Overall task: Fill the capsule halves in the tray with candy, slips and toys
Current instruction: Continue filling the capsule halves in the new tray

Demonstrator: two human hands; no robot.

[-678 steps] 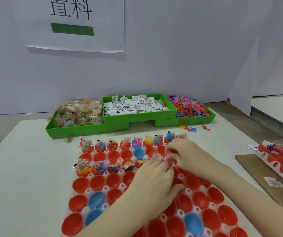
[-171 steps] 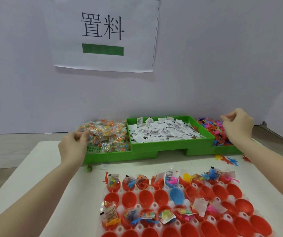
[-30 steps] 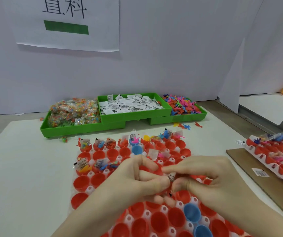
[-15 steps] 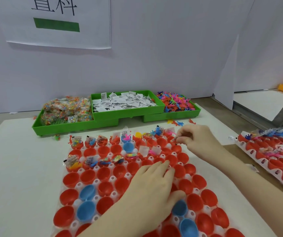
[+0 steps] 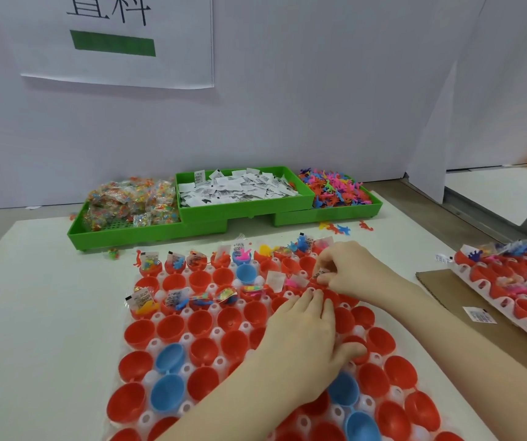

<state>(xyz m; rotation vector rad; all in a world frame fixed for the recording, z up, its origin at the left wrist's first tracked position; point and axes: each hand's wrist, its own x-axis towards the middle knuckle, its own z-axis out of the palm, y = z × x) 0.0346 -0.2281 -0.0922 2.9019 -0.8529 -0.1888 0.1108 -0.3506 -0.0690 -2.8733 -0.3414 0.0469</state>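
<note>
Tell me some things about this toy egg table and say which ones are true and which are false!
1. The paper slips sit in the middle green bin. True.
2. The right hand pinches a small paper slip over the tray. True.
3. All the capsule halves are blue. False: most are red, only a few are blue.
4. The candy packets fill the bin on the right. False: they are in the left bin; the little plastic toys are in the right one.
5. The left hand rests on the capsule tray. True.
</note>
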